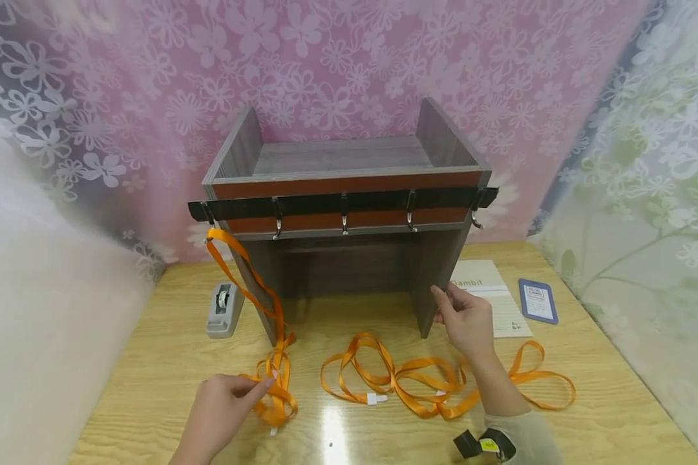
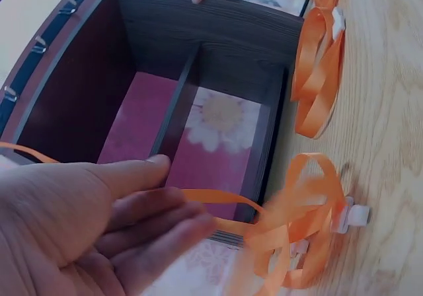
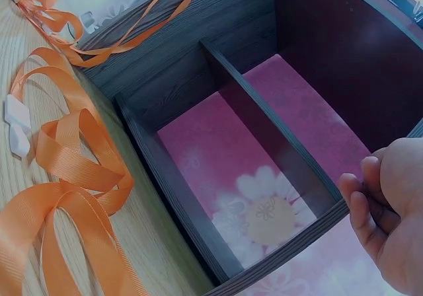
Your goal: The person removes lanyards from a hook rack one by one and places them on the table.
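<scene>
A grey wood-grain rack (image 1: 340, 155) stands on the table, with a dark hook strip (image 1: 314, 205) across its front. From the leftmost hook hangs an orange lanyard (image 1: 273, 303), its lower part bunched on the table. Beside that bunch is my left hand (image 1: 223, 403); its fingers (image 2: 158, 240) are loosely extended against the ribbon, without curling round it. My right hand (image 1: 465, 320) pinches the front edge of the rack's right side panel (image 1: 433, 284). More orange lanyards (image 1: 395, 374) with white clips lie in loops before the rack, some passing under the right forearm.
A grey tape dispenser (image 1: 223, 310) stands left of the rack. To the right lie a notepad (image 1: 488, 297) and a blue-framed card holder (image 1: 538, 301). Floral-patterned walls enclose the table (image 1: 151, 361) at the back and sides.
</scene>
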A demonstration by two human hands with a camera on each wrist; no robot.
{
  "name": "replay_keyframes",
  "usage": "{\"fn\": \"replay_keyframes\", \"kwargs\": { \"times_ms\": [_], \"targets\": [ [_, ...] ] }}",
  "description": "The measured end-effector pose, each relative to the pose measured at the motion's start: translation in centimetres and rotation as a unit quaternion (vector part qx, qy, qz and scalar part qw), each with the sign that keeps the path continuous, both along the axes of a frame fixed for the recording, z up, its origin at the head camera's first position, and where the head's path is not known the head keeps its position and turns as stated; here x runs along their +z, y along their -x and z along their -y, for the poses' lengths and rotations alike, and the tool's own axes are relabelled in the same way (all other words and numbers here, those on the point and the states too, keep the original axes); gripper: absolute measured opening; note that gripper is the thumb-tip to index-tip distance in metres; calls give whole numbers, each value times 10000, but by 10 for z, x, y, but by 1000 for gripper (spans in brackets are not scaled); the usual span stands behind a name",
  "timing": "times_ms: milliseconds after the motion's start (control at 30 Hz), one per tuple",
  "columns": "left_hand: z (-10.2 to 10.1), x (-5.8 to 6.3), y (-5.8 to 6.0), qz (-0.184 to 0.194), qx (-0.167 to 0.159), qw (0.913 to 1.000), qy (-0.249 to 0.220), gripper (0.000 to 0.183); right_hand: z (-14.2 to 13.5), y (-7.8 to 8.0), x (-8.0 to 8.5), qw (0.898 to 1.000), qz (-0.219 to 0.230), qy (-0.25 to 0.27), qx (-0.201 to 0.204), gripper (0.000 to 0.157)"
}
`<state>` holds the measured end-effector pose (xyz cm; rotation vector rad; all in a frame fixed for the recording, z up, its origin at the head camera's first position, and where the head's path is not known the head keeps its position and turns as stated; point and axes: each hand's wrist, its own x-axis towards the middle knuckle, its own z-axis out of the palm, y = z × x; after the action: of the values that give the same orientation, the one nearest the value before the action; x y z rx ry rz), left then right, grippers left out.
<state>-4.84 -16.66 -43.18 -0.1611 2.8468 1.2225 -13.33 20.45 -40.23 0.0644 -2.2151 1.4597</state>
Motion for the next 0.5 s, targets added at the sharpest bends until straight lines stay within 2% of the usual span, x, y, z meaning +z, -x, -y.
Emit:
{"fn": "replay_keyframes", "kwargs": {
  "times_ms": [100,233,400,500],
  "targets": [
    [1,0,2,-237,264,9983,-473,18,1,0,1,9999,128,-13,5,24],
    [3,2,7,-782,644,9892,-1064,27,1,0,1,9999,159,15,42,24],
    [6,8,19,-1284,1236,9752,-1311,36,-1,1,0,9999,37,-43,109,24],
    [5,15,28,-1467,1373,9698,-1383,39,-2,2,-1,9999,-24,-20,126,23]
  ]
}}
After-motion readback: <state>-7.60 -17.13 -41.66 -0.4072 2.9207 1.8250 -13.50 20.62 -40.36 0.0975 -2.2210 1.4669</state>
